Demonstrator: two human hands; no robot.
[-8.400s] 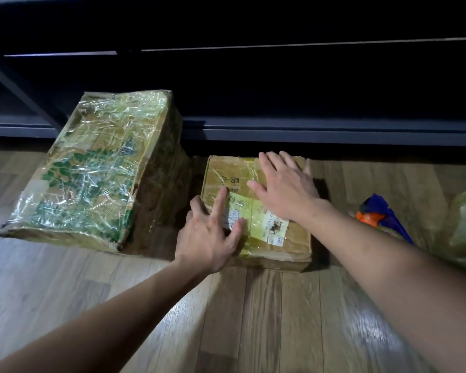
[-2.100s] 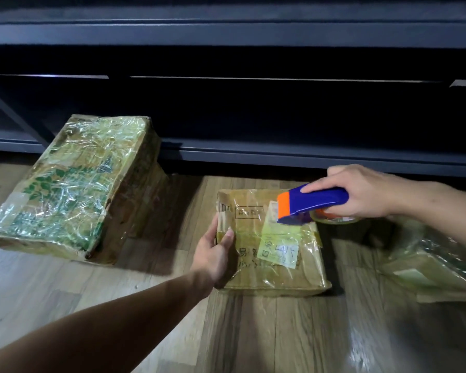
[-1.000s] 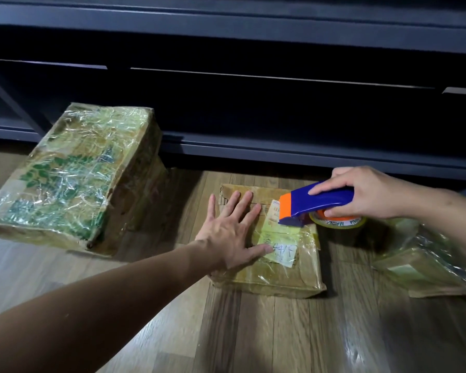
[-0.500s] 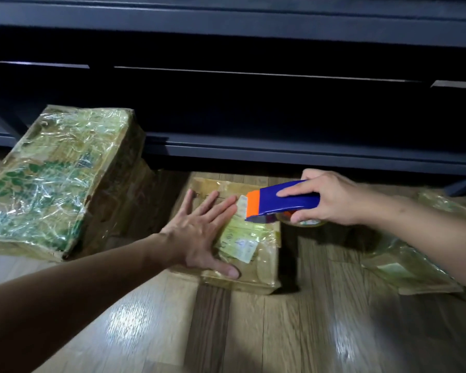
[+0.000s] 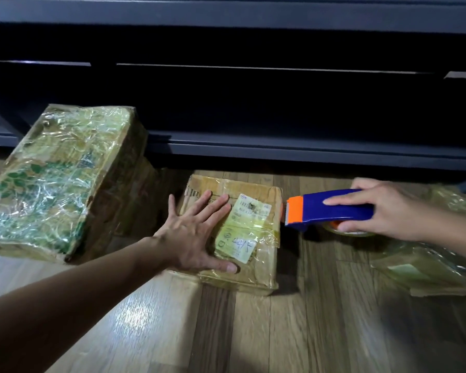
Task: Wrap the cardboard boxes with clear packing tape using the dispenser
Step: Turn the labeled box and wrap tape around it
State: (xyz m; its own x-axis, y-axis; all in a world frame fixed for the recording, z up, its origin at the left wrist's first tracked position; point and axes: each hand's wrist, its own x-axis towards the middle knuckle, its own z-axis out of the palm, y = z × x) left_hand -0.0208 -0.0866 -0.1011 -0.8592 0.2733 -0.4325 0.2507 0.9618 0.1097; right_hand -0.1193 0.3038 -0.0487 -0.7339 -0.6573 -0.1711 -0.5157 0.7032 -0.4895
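Brown cardboard makes the small box, which sits on the wood floor in the middle. The left hand lies flat on its top, fingers spread wide. The right hand curls round the blue and orange tape dispenser, whose orange end is just beside the box's right edge. A big wrapped box sits to the left, and another wrapped box lies far right.

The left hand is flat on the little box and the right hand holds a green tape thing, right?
Not green: the head view shows the tape dispenser in the right hand is blue and orange. The left hand is flat on the little box.
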